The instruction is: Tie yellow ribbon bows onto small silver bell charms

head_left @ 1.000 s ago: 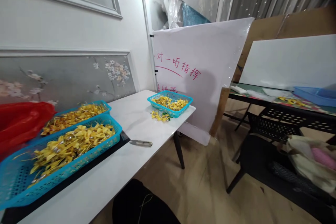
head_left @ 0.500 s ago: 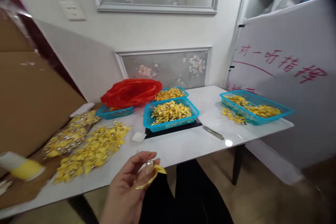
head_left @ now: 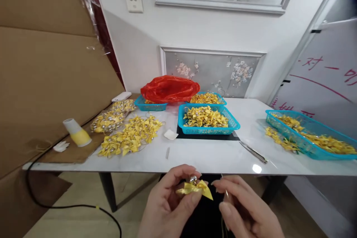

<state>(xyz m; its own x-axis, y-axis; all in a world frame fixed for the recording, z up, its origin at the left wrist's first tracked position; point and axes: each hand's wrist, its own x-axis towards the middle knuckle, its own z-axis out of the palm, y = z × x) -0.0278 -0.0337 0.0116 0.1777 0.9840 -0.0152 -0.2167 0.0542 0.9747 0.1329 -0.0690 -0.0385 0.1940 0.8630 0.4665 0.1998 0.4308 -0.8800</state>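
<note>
My left hand (head_left: 174,202) pinches a yellow ribbon bow (head_left: 205,189) with a small silver bell (head_left: 193,179) on it, just below the table's front edge. Close by on the right, my right hand (head_left: 245,208) is closed, thumb and forefinger around a thin gold cord (head_left: 223,227) that hangs beneath the fingers. A fine straight sliver sticks up above those fingertips; whether it is cord or a needle is unclear. The two hands are apart.
Loose yellow bows (head_left: 134,135) lie left, beside a bagged pile (head_left: 113,115). A blue basket (head_left: 208,130) of bows sits mid-table; another blue basket (head_left: 312,150) stands right. Tweezers (head_left: 253,152), a red plastic bag (head_left: 170,89) and a paper cone (head_left: 77,132) are also there.
My right hand has come into view, holding the thin cord. My left hand has moved right in the picture with the bow. The view has swung left.
</note>
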